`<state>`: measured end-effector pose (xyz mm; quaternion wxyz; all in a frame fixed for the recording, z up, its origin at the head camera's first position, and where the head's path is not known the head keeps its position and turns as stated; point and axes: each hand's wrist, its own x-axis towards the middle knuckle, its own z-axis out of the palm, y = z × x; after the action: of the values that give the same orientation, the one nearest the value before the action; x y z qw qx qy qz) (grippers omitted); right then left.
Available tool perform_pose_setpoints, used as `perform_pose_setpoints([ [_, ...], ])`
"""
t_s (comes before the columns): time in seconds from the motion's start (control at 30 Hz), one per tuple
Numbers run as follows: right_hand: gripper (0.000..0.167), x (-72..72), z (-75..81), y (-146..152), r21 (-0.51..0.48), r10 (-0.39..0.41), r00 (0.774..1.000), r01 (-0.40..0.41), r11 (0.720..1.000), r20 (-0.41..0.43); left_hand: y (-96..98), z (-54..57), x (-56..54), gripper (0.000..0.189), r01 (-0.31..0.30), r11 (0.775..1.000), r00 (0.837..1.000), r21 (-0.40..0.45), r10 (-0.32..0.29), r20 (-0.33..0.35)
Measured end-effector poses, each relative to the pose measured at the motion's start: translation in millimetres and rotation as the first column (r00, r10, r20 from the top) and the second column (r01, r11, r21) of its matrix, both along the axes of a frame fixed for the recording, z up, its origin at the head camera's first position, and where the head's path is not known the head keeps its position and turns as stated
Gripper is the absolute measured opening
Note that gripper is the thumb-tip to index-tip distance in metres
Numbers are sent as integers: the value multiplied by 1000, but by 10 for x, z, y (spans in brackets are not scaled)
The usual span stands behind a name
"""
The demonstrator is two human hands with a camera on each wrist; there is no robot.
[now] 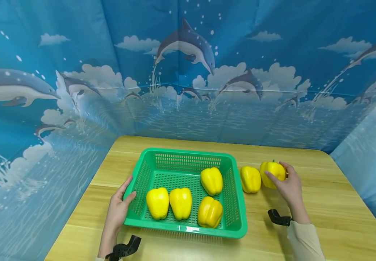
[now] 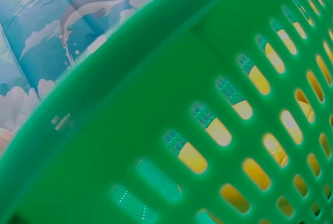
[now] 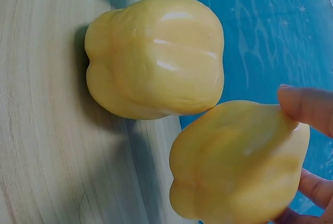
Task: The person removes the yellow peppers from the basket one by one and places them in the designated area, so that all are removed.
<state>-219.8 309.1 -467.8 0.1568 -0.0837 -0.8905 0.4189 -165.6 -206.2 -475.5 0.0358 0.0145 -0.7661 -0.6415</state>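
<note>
A green slotted basket (image 1: 233, 203) sits mid-table with several yellow bell peppers inside, such as one (image 1: 157, 203) at front left. My left hand (image 1: 120, 206) rests on the basket's left wall (image 2: 156, 130), thumb over the rim. Right of the basket, a loose yellow pepper (image 1: 250, 179) lies on the wood. Beside it my right hand (image 1: 287, 185) grips another yellow pepper (image 1: 273, 173). In the right wrist view the held pepper (image 3: 237, 166) touches the loose pepper (image 3: 156, 57), with a fingertip (image 3: 307, 107) on its upper side.
The wooden table (image 1: 338, 217) is walled by a blue dolphin-print backdrop (image 1: 188, 72) at the back and both sides. Bare wood lies in front of the basket and at the right.
</note>
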Motion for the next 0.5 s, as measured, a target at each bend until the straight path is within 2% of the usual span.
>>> perform_pose_setpoints([
  [0.27, 81, -19, -36, 36, -9, 35, 999, -35, 999, 40, 3, 1, -4, 54, -1, 1000, 1000, 0, 1, 0],
  [0.5, 85, -56, -86, 65, 36, 43, 994, -47, 998, 102, 1, -5, -6, 54, -7, 1000, 1000, -1, 7, -5],
])
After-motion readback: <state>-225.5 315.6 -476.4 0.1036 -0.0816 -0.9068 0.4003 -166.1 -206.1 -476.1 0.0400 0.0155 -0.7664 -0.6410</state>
